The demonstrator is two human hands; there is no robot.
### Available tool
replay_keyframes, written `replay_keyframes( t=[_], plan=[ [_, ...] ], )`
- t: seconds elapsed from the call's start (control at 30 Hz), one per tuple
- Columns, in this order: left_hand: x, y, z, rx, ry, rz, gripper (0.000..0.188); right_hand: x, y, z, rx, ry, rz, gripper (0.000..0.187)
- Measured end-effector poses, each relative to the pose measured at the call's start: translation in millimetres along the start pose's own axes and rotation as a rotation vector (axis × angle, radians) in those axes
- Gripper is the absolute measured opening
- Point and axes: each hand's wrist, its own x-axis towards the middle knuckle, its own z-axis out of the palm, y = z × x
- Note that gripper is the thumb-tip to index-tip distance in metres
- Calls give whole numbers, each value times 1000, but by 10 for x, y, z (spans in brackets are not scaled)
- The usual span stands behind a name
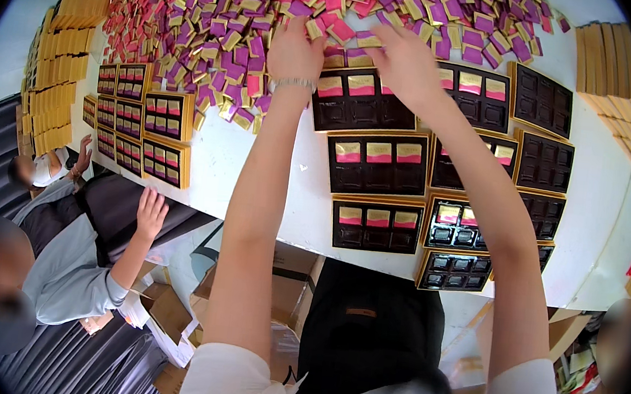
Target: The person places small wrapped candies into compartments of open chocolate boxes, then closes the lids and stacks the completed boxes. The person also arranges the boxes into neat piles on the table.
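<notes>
My left hand [296, 55] is at the near edge of a large heap of small foil-wrapped sweets [245, 28] in gold with purple or pink. Its fingers curl down among them, and what they grip is hidden. To its right, my right hand [406, 64] closes thumb and fingers on a purple-and-gold wrapped sweet [367, 40]. Just below both hands lies a dark six-compartment box [363, 112] with gold edges. Pink-and-gold sweets fill its far row, while dark compartments show in the near row. My right forearm covers parts of the boxes beneath it.
Part-filled boxes [376, 174] and dark boxes without sweets [545, 102] cover the white table's [251, 190] right side. Filled boxes [168, 116] stand at left. Gold box stacks [60, 70] flank both ends. Co-workers sit at left; one hand [151, 213] rests by the table edge.
</notes>
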Motion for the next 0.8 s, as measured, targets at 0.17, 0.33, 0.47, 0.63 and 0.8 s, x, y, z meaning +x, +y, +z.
replay_keyframes(
  t=[0.17,0.33,0.47,0.63,0.8],
  plan=[
    [335,-103,407,8,22,129,55,676,7,801,-152,-24,110,36],
    [324,-222,271,-662,-242,-71,41,483,87,682,270,84,29,28],
    [-176,147,-216,-1176,-379,-282,31,77,-54,58,155,320,-362,29],
    [-785,681,-537,-1559,-591,-449,28,-647,-33,-570,-25,339,-446,37],
    [-1297,1168,-475,-1448,-708,-301,35,-1418,104,-1124,164,254,-255,41]
  ],
)
